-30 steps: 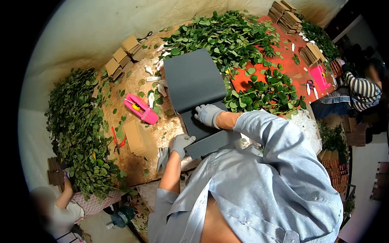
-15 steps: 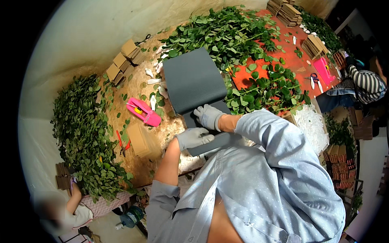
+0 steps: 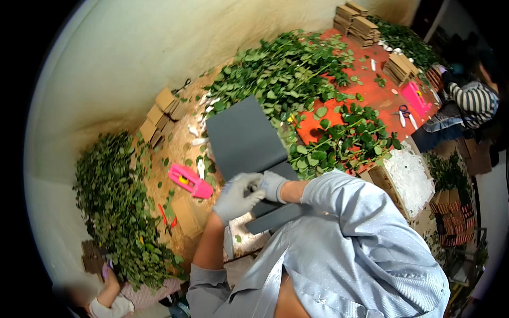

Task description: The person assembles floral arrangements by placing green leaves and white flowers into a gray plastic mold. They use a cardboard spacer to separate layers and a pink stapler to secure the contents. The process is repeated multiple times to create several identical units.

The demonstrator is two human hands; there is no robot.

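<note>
Both my hands wear pale grey gloves and meet over the lower part of a dark grey folded board (image 3: 246,140) with a ribbed-looking surface. My left hand (image 3: 237,199) is lifted off the board, its fingers curled toward the thumb. Against its fingertips lies my right hand (image 3: 274,185), fingers bent inward and partly hidden. Whatever is between the fingers, if anything, is too small or covered to make out. A narrow grey flap (image 3: 273,217) of the board lies nearest my body. Left of the board is a pink tool holder (image 3: 190,180) with a yellow part.
Leafy stems lie in heaps at the left (image 3: 119,206) and far side (image 3: 281,69). Red-handled pruners (image 3: 167,220) lie near cardboard pieces (image 3: 186,216). A box of white strips (image 3: 408,177) stands at right. Co-workers are at far right (image 3: 472,100) and lower left (image 3: 111,299).
My left hand has lifted from the lower flap and moved up to my right hand, its fingers curling. My right hand has turned toward it. The whole view has shifted down slightly.
</note>
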